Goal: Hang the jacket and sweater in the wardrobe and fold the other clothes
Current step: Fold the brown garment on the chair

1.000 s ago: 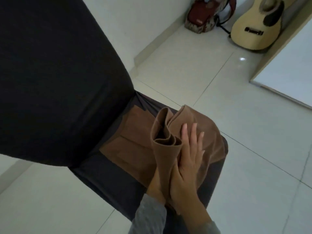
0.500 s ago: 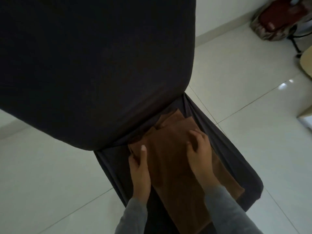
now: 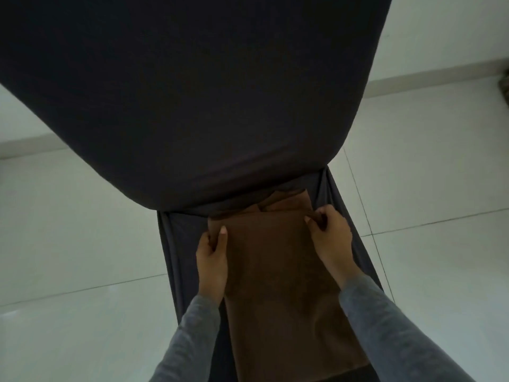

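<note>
A brown garment [image 3: 275,274] lies folded lengthwise on the seat of a chair with a dark fabric cover [image 3: 176,244]. My left hand [image 3: 213,257] grips the garment's far left corner, thumb on top of the cloth. My right hand [image 3: 329,232] pinches the far right corner with curled fingers. More brown folds [image 3: 283,202] bunch up at the far end against the chair's back. The near end of the garment runs out of the frame's bottom.
The chair's tall dark backrest [image 3: 192,92] fills the upper half of the view and hides what is behind it. Pale floor tiles [image 3: 68,244] lie on both sides. A skirting board [image 3: 429,84] runs along the wall at right.
The view swung left and the guitar and bag left the frame. The upright roll of cloth was laid flat; my hands moved apart to the two far corners and took hold of them.
</note>
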Available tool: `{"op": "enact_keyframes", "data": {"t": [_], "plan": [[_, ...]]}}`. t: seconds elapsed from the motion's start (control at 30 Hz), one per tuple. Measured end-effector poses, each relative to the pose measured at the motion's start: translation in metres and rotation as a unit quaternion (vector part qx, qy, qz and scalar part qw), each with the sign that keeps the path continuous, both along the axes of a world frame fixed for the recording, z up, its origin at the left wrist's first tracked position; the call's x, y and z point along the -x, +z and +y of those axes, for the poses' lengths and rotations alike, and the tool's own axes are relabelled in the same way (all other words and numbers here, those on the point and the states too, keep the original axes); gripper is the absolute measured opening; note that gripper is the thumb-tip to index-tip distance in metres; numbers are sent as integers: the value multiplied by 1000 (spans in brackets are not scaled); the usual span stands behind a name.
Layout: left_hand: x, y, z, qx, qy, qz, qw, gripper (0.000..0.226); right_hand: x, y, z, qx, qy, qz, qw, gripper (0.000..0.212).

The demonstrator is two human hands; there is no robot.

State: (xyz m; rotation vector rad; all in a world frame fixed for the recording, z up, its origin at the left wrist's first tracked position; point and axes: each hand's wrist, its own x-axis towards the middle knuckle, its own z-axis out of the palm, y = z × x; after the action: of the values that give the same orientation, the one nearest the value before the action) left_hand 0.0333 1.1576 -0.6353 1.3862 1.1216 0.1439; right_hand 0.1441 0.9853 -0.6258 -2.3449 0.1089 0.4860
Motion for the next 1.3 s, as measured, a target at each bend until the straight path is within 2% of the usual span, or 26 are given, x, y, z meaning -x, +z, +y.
{"op": "enact_keyframes", "data": {"t": [0.07, 0.17, 0.27, 0.43, 0.6, 0.73, 0.9, 1.03, 1.13, 1.2, 1.3], "plan": [[3, 1, 1, -11, 21, -30, 999, 23, -3, 5, -2, -91, 3, 2, 996, 14], [2, 2, 5, 1, 45, -75, 996, 22, -11, 12, -3, -144, 0, -34, 989, 13], [-5, -2, 11, 34, 50, -85, 995, 23, -22, 13, 2, -165, -8, -38, 986, 10], [-20, -19, 27, 60, 31, -63, 996, 11, -39, -4, 12, -161, -36, 15, 986, 17], [-19, -16, 18, 49, 93, -47, 993, 41, -39, -11, 11, -186, -68, 24, 980, 26], [1, -4, -10, 67, 125, -30, 989, 47, -26, -14, 6, -168, -73, -3, 983, 29], [38, -6, -33, -1, 118, 16, 993, 37, 10, -17, -13, -151, -70, -29, 986, 40], [62, -8, -42, -35, 59, 65, 996, 26, 35, -16, -28, -127, -76, -2, 989, 38], [71, -6, -49, -54, 11, 81, 995, 19, 49, -15, -35, -94, -68, -2, 993, 22], [77, -5, -54, -87, -28, 85, 992, 22, 58, -14, -38, -60, -47, 9, 997, 13], [84, -5, -59, -128, -50, 95, 986, 25, 68, -16, -41, -12, -31, 18, 999, 23]]}}
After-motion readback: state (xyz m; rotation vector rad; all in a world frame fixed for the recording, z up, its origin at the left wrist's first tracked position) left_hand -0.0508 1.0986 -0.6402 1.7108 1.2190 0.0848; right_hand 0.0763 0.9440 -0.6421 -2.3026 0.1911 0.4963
